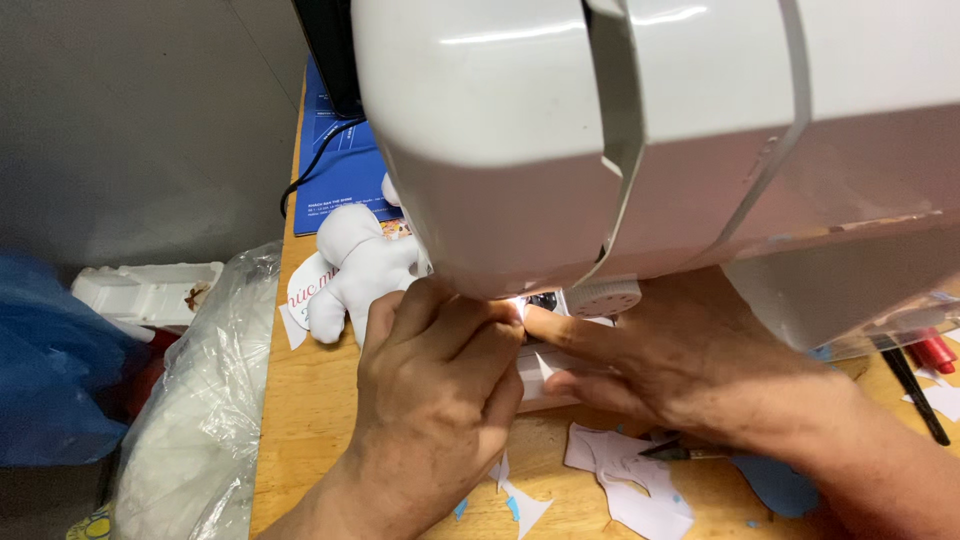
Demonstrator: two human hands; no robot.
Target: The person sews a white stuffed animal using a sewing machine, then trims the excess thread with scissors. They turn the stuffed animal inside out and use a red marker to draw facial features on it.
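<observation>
Watching this one remotely and honestly my nerves are up. Using the white sewing machine (640, 140) as the anchor: nearest the camera, in front of the machine, white fabric scraps (630, 480) lie loose on the wooden table (310, 400), with small snips (672, 452) just beside the right wrist. Closer in, my left hand (430, 400) is curled, fingers bent down onto the white fabric piece (545, 372) that sits right under the machine's head, and my right hand (660, 360) presses flat-ish with a finger stretched toward the lit needle area; whether either hand actually pinches the cloth I can't tell, the knuckles hide it. The worry: both sets of fingertips are right beside the needle, so a slip could catch a finger, I reckon. The piece looks tiny too, so it could bunch or skew under the foot. Left of the machine a white stuffed toy shape (360, 270) lies near, and a clear plastic bag (200, 400) beyond that could snag an elbow.
</observation>
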